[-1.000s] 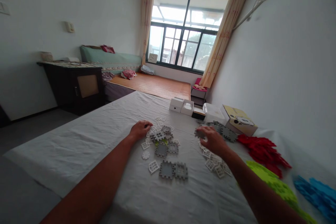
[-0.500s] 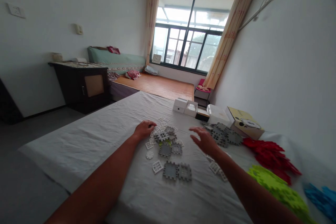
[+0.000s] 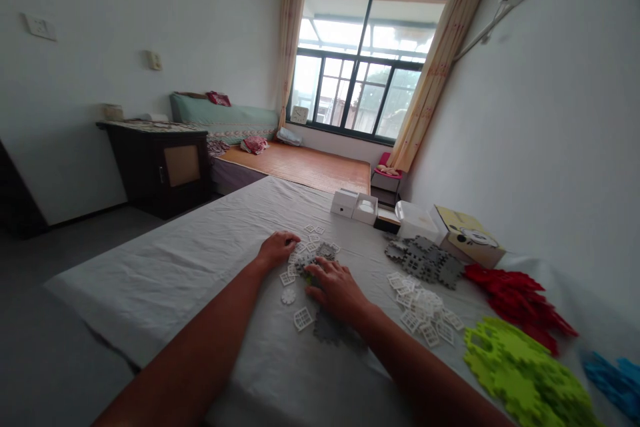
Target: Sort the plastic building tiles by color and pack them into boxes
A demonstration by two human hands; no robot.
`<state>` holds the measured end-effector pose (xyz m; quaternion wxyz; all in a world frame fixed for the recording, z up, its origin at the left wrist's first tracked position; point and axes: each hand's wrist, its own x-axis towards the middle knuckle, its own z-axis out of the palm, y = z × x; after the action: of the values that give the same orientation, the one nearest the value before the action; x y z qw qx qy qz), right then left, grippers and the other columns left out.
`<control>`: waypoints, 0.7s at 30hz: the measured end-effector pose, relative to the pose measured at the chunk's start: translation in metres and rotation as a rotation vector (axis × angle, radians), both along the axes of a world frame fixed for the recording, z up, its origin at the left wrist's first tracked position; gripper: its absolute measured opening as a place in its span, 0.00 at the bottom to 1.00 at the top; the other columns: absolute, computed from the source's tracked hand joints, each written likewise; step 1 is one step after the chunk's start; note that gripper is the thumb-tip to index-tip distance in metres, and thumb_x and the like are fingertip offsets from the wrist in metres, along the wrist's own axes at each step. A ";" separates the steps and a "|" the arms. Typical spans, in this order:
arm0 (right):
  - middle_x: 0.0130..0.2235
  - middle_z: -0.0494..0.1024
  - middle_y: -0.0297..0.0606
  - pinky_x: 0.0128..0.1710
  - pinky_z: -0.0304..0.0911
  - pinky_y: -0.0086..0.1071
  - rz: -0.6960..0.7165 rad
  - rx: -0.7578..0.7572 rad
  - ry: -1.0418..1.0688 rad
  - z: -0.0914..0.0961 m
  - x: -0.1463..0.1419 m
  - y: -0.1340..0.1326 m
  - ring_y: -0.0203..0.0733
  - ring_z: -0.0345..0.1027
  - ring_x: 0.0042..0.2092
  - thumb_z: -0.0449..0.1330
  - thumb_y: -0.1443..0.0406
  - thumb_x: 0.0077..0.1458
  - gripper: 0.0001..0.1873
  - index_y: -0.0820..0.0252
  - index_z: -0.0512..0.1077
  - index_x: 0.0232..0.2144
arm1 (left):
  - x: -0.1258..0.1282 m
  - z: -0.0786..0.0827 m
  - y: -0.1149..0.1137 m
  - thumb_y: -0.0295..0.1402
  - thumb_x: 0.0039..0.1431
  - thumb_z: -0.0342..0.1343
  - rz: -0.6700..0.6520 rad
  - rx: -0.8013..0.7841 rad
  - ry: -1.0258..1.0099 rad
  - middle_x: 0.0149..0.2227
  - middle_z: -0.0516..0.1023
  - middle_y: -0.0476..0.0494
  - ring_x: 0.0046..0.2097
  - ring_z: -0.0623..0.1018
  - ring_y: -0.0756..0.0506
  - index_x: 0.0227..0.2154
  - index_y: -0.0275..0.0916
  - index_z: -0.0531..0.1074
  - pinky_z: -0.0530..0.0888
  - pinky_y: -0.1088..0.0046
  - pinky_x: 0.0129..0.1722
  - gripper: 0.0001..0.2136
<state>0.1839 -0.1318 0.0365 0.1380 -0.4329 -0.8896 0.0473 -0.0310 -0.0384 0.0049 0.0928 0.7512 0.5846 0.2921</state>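
Your right hand (image 3: 337, 288) reaches palm-down over the mixed pile, thumb parted from bent fingers; whether it grips a piece cannot be told, its underside being hidden. Below its wrist, half-covered, lies a notched grey tile (image 3: 325, 329) on the creased pale tablecloth (image 3: 185, 260). At the near right sprawls a lime-green heap (image 3: 530, 373), matt and cog-edged. A white arched lattice (image 3: 303, 319) and a white scalloped disc (image 3: 288, 296) rest flat to the left of your right hand, near a second spread of white lattices (image 3: 423, 307) on the far side of your forearm. Your left hand (image 3: 277, 250) curls loosely beside the mixed pile, where white grids (image 3: 311, 246) crowd a grey cogged piece (image 3: 327, 251); its grip, too, is unclear. The pieces look like light, stiff plastic, likely a little slick: pinch tiles by opposite toothed edges, and lattices by the outer frame, since their thin bars could snap. Beyond sit a red heap (image 3: 510, 300), a dark grey stack (image 3: 425, 260) and a yellow cardboard box (image 3: 467, 235)
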 end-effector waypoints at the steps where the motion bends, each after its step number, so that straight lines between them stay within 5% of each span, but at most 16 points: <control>1: 0.58 0.62 0.38 0.51 0.53 0.43 -0.001 -0.002 0.014 0.000 0.002 -0.002 0.48 0.57 0.56 0.55 0.58 0.55 0.19 0.47 0.64 0.50 | 0.000 0.000 0.000 0.33 0.54 0.48 0.001 -0.004 0.000 0.41 0.79 0.47 0.44 0.75 0.46 0.37 0.41 0.77 0.68 0.75 0.44 0.13; 6: 0.53 0.67 0.38 0.49 0.55 0.37 -0.038 -0.025 0.178 -0.004 0.012 -0.006 0.43 0.61 0.53 0.57 0.64 0.53 0.09 0.54 0.67 0.39 | 0.001 0.003 0.000 0.33 0.53 0.48 0.012 -0.027 0.009 0.41 0.79 0.49 0.44 0.75 0.48 0.38 0.42 0.77 0.68 0.77 0.44 0.13; 11: 0.53 0.67 0.42 0.53 0.54 0.38 -0.042 -0.024 0.307 -0.009 0.016 -0.004 0.43 0.59 0.55 0.57 0.69 0.50 0.11 0.56 0.67 0.39 | 0.001 0.004 0.000 0.34 0.54 0.48 0.020 -0.032 0.018 0.42 0.79 0.50 0.44 0.75 0.48 0.38 0.43 0.76 0.68 0.78 0.44 0.14; 17: 0.54 0.66 0.39 0.55 0.55 0.37 0.053 0.101 0.350 0.016 0.025 -0.009 0.41 0.56 0.55 0.53 0.76 0.46 0.23 0.55 0.66 0.45 | -0.001 0.001 0.002 0.36 0.54 0.48 0.001 -0.012 0.027 0.42 0.79 0.48 0.45 0.75 0.47 0.38 0.43 0.77 0.68 0.76 0.45 0.14; 21: 0.52 0.68 0.38 0.52 0.56 0.39 -0.020 0.226 0.175 0.031 0.068 0.019 0.44 0.58 0.53 0.54 0.74 0.47 0.20 0.55 0.68 0.44 | -0.001 0.000 0.003 0.36 0.54 0.48 0.004 -0.012 0.019 0.42 0.78 0.49 0.45 0.74 0.47 0.38 0.43 0.77 0.67 0.77 0.45 0.14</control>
<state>0.2521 -0.1129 0.0672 0.2634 -0.4177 -0.8694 -0.0171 -0.0320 -0.0356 0.0049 0.0911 0.7523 0.5886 0.2815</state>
